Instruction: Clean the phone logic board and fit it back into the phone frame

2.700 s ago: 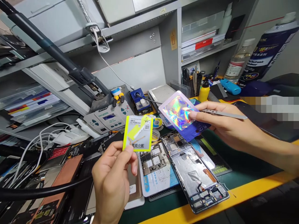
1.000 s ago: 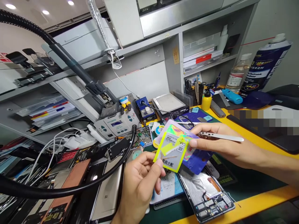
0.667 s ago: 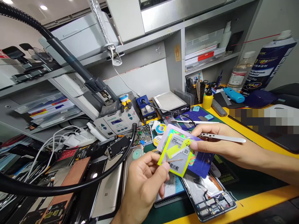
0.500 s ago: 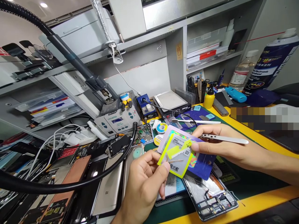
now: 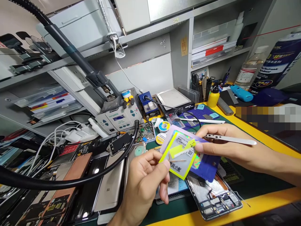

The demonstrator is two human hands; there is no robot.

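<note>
Between my two hands is a small plastic packet [image 5: 175, 174] with a yellow-green border, a label and a QR code. A thin copper-coloured strip shows on or in it. My left hand [image 5: 145, 182] pinches its left edge between thumb and fingers. With thumb and forefinger, my right hand [image 5: 228, 147] grips the packet's right side, and metal tweezers [image 5: 237, 140] stick out rightward from the same hand. A lilac-and-blue card [image 5: 208, 166] lies behind the packet, also in the right hand's grip. Below is an opened phone [image 5: 218, 204] with its inner parts bare.
Several phones and phone parts, such as a gold phone [image 5: 109, 188], cover the left side. A black hose [image 5: 94, 182] arcs over them. Behind stand a grey soldering station [image 5: 119, 119] and a heating plate [image 5: 172, 99]. A yellow bottle [image 5: 213, 97] and spray can [image 5: 272, 66] are at right.
The view has shifted slightly. The packet is tilted a little differently, its label a bit clearer. Both hands keep their holds.
</note>
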